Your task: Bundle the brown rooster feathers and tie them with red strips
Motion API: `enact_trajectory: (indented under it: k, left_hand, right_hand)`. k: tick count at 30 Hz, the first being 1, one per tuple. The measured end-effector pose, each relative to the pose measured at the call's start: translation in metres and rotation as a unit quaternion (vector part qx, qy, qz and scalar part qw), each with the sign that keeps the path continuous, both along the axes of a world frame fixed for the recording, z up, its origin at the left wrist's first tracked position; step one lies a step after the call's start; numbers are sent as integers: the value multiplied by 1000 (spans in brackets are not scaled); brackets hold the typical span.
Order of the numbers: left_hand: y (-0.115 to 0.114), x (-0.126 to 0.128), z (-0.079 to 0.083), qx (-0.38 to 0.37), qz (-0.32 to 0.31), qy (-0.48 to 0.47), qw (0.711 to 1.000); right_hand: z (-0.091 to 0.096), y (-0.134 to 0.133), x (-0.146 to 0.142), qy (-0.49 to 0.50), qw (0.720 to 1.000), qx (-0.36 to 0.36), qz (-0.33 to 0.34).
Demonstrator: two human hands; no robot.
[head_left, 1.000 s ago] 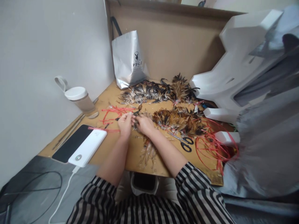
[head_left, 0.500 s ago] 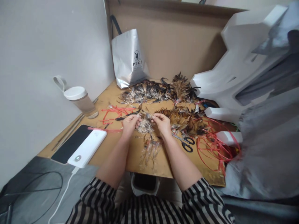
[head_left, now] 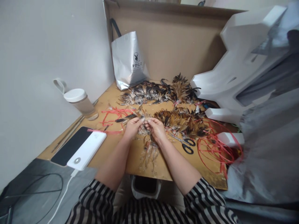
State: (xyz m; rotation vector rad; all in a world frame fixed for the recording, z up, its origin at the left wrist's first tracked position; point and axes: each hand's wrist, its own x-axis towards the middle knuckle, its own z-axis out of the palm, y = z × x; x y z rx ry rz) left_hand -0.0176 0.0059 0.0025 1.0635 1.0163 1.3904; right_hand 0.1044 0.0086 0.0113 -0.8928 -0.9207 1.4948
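Note:
My left hand [head_left: 132,127] and my right hand [head_left: 156,128] meet over the middle of the wooden table [head_left: 109,146], fingers pinched together on a small bunch of brown and black feathers [head_left: 142,119]. More loose feathers [head_left: 149,152] lie just below my hands. A big heap of feathers [head_left: 179,119] is right of my right hand, and another heap [head_left: 154,91] lies further back. Red strings [head_left: 114,112] lie left of my left hand.
Black scissors [head_left: 187,144] lie right of my right wrist, beside a tangle of red string [head_left: 215,146]. A phone [head_left: 70,144] and white power bank [head_left: 87,149] sit at the left, a lidded cup [head_left: 78,99] behind them, a silver bag [head_left: 128,60] at the back, white foam pieces [head_left: 233,71] at right.
My hands had spread apart with the feather bunch between them half a second ago; now they have come back together, fingertips touching over the feathers.

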Motion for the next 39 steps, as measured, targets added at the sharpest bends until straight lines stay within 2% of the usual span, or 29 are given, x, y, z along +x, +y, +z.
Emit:
enact_trajectory:
  k: [4, 8, 11, 13, 16, 22, 30, 39]
  left_hand:
    - [1, -3, 0, -1, 3, -19, 1000]
    - [0, -4, 2, -8, 24, -22, 999]
    - [-1, -3, 6, -14, 33, 4, 999]
    - [-2, -3, 8, -14, 37, 25, 999]
    - [-3, -2, 11, -14, 42, 41, 998]
    - [-4, -2, 11, -17, 38, 43, 998]
    - [-6, 0, 13, -19, 23, 73, 997]
    - [-3, -2, 6, -29, 0, 77, 997]
  right_hand:
    - [4, -2, 3, -77, 995, 53, -31]
    - [11, -3, 9, -159, 976, 129, -71]
    - [13, -5, 11, -213, 963, 155, -56]
    - [13, -5, 10, -225, 963, 145, -26]
    - [12, -4, 9, -208, 973, 104, 8]
    - [9, 0, 10, -129, 991, 38, 21]
    - [8, 0, 10, -90, 996, 26, 10]
    - [7, 4, 12, -53, 998, 28, -6]
